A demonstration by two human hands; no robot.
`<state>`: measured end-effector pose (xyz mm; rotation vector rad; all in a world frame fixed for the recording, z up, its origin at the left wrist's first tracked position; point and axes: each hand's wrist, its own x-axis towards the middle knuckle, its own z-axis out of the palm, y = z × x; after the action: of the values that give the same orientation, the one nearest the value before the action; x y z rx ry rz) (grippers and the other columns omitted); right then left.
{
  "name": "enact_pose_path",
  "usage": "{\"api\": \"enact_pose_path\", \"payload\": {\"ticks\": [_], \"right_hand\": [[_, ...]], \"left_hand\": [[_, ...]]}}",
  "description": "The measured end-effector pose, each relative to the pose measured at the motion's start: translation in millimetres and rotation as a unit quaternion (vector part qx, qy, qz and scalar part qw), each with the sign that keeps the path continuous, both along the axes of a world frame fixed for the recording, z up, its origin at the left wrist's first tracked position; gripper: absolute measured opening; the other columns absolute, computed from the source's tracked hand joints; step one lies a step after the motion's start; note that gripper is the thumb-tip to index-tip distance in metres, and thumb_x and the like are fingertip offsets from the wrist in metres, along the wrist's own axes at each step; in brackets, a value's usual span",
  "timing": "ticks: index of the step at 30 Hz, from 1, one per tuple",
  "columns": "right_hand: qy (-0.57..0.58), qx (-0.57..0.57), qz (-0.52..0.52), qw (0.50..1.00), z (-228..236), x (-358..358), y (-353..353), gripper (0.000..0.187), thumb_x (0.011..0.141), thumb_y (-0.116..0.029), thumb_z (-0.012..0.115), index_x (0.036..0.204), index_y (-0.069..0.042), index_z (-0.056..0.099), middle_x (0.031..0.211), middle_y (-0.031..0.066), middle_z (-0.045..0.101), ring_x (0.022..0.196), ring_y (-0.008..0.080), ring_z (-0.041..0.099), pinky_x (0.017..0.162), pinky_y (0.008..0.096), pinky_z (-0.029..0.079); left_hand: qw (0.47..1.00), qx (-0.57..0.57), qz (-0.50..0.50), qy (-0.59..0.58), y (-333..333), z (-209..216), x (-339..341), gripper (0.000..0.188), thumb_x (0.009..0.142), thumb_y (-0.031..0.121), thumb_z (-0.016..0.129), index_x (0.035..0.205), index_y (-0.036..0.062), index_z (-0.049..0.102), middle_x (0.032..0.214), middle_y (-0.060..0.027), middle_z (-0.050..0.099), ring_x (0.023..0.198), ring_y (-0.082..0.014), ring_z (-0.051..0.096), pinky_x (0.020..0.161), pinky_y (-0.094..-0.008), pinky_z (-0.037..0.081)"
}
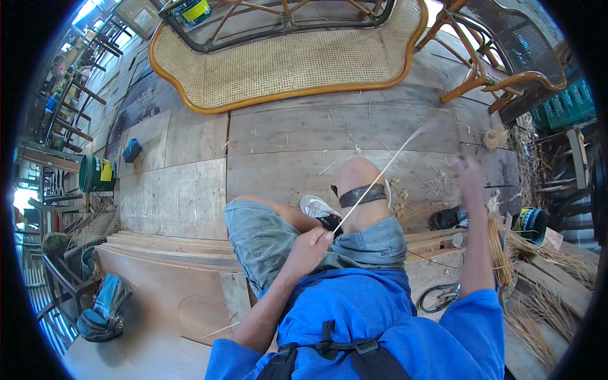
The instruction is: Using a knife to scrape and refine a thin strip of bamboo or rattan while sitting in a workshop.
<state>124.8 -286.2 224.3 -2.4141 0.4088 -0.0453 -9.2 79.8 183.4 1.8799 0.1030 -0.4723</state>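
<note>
My left hand (313, 246) is closed in a pinch above my lap, gripping one end of a long pale cane strip (380, 176). From there the strip slants up and to the right, passing over a dark band (364, 195) tied around my bare knee. Its far end fans out pale and blurred above the floorboards. To the right, my right hand (468, 180) is raised and smeared by motion, so its fingers cannot be read. It appears apart from the strip. Below that forearm lies a bundle of yellowish cane strands (500, 253).
A woven cane bench with a curved frame (291, 66) lies ahead, with a cane chair (500, 60) at right. Dark green buckets (96, 175) stand left and right (531, 225). A backpack (104, 307) rests at lower left. Planks (171, 244) and cane scraps lie around me.
</note>
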Motion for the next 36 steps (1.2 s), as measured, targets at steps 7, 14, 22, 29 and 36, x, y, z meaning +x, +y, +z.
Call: {"api": "enact_pose_path", "payload": {"ticks": [7, 14, 22, 29, 36], "right_hand": [[0.063, -0.019, 0.164, 0.984, -42.7, -60.8, 114.5, 0.025, 0.088, -0.025, 0.045, 0.096, -0.003, 0.053, 0.083, 0.0245, 0.059, 0.081, 0.0411, 0.057, 0.067, 0.0491, 0.045], [0.003, -0.082, 0.224, 0.971, -36.3, -76.1, 144.7, 0.036, 0.087, -0.026, 0.05, 0.112, -0.001, 0.041, 0.073, 0.0218, 0.059, 0.064, 0.0385, 0.059, 0.058, 0.0453, 0.047], [0.065, -0.069, 0.277, 0.956, -38.6, -69.4, 135.4, 0.035, 0.087, -0.025, 0.05, 0.112, -0.002, 0.041, 0.069, 0.0207, 0.058, 0.067, 0.0369, 0.06, 0.059, 0.0455, 0.047], [0.094, -0.119, 0.27, 0.951, -33.7, -66.5, 152.4, 0.031, 0.087, -0.024, 0.049, 0.108, -0.003, 0.04, 0.067, 0.0182, 0.058, 0.061, 0.0365, 0.06, 0.054, 0.0453, 0.047], [0.106, -0.102, 0.25, 0.957, -36.6, -56.4, 139.8, 0.028, 0.088, -0.025, 0.049, 0.104, -0.005, 0.041, 0.07, 0.0199, 0.06, 0.067, 0.0386, 0.06, 0.059, 0.0479, 0.047]], "left_hand": [[0.994, -0.083, 0.043, 0.058, -57.9, -16.9, 52.7, 0.03, 0.089, 0.024, 0.047, 0.071, 0.0005, 0.053, 0.056, -0.0034, 0.049, 0.048, -0.011, 0.044, 0.045, -0.0265, 0.035], [0.996, -0.058, 0.048, 0.037, -66.7, -34.0, 53.0, 0.029, 0.09, 0.024, 0.047, 0.075, -0.0003, 0.055, 0.055, -0.0035, 0.049, 0.05, -0.0104, 0.045, 0.048, -0.0261, 0.036], [0.976, -0.153, 0.106, 0.11, -58.1, -24.6, 48.8, 0.028, 0.09, 0.026, 0.048, 0.074, 0.0041, 0.053, 0.057, 0.0042, 0.044, 0.046, -0.0041, 0.037, 0.041, -0.0201, 0.028], [0.996, -0.041, 0.066, 0.051, -56.1, -19.6, 48.6, 0.031, 0.088, 0.022, 0.048, 0.072, -0.0052, 0.052, 0.058, -0.0107, 0.05, 0.053, -0.0146, 0.047, 0.051, -0.034, 0.039], [0.944, -0.138, 0.092, 0.284, 36.5, 21.4, -38.7, 0.026, 0.09, 0.024, 0.048, 0.071, 0.0064, 0.053, 0.06, 0.0048, 0.043, 0.055, -0.0025, 0.038, 0.048, -0.0184, 0.029]]}}
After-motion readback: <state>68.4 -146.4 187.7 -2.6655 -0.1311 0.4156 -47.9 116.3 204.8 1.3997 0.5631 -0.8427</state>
